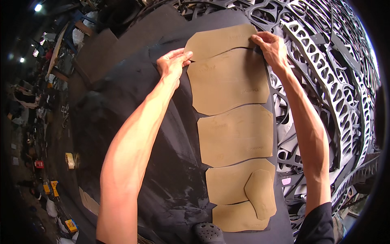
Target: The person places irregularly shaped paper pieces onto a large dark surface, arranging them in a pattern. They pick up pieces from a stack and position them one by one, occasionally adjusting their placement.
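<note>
A tan flat template piece [219,42] with angled corners lies at the far end of a column of similar pieces. My left hand [174,65] pinches its left corner between thumb and fingers, and my right hand [271,48] grips its right corner. Just below it is a larger tan piece [229,83], its upper edge close against the held one. Two more pieces, one in the middle [235,136] and one nearer [227,183], continue the column toward me. A small curved tan piece [261,194] overlaps the nearer ones, including the nearest piece [235,217]. All rest on a black sheet [162,162].
Heaped along the right side are black and grey cut-out scraps [321,69] full of holes. A black perforated clog [209,233] stands at the near edge. To the left, the floor holds scattered items, among them yellow boxes [71,225]. Dark sheets [142,32] lie at the far left.
</note>
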A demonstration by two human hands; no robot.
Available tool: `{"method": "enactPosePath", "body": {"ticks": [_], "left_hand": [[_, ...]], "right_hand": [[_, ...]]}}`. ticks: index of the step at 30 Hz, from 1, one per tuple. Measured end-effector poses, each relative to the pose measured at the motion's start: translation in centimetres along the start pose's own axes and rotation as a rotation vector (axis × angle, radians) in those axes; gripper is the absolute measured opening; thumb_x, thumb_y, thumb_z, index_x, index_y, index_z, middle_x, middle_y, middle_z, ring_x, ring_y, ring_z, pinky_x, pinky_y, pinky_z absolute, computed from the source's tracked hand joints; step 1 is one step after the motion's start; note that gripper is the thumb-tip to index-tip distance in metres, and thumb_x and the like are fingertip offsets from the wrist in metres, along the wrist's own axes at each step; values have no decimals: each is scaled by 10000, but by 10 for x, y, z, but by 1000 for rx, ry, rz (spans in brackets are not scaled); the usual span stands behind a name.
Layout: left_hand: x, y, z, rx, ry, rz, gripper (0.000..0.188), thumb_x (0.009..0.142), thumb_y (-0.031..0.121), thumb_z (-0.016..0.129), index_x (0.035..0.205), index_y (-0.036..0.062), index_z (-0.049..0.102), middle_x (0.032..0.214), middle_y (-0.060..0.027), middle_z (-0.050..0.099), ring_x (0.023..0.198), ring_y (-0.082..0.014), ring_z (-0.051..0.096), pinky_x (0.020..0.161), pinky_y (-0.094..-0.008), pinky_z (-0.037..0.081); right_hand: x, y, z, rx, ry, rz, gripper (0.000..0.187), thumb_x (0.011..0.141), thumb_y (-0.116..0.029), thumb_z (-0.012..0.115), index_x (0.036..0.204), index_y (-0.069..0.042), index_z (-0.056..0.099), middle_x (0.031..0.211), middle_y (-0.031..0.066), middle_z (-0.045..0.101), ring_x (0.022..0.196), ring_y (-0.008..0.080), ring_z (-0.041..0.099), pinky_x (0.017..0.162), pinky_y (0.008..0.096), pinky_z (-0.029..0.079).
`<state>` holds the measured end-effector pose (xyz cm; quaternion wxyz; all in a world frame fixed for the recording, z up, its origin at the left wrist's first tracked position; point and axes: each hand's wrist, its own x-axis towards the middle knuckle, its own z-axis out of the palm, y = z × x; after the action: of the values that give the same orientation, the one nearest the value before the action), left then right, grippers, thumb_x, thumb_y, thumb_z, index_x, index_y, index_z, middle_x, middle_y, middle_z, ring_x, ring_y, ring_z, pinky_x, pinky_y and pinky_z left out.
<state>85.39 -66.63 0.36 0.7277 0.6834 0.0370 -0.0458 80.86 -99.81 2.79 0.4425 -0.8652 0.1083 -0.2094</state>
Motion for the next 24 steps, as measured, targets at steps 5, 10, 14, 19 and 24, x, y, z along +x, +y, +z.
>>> {"method": "enactPosePath", "body": {"ticks": [5,10,14,19,24], "left_hand": [[-2,5,11,287,76,44,393,885,86,907,1233,-2,747,1073,-122,782,849,-176,731,794,-316,610],[-5,-6,31,839,204,541,387,858,48,811,1232,108,727,1140,-134,598,1151,-342,589,1004,-497,505],[-19,-20,30,1044,113,732,381,962,76,690,1338,127,726,1238,-121,609,1196,-334,560,1008,-494,485],[-45,-28,30,1233,74,789,473,1065,175,595,1527,81,630,1373,-149,630,1319,-330,538,1119,-538,431],[-82,-24,25,1224,5,690,552,1057,333,622,1509,16,623,1525,-206,593,1430,-384,458,1190,-577,351]], "right_hand": [[-8,-8,7,-313,224,-139,526,927,-452,863,1198,-13,761,1106,175,781,1043,271,732,955,387,571],[-6,-19,5,-386,171,-73,548,881,-380,902,1223,-18,676,1236,247,692,1146,408,687,994,499,558],[-15,-23,17,-369,392,-465,444,962,-292,802,1295,-27,674,1320,191,696,1219,397,673,1052,472,541],[-26,-11,64,-781,-86,-569,716,1135,-531,471,1695,-92,393,1765,199,347,1652,372,287,1351,525,204],[-16,-16,96,-767,127,-369,678,1142,-408,415,1698,-26,345,1787,241,267,1663,439,214,1359,569,158]]}}
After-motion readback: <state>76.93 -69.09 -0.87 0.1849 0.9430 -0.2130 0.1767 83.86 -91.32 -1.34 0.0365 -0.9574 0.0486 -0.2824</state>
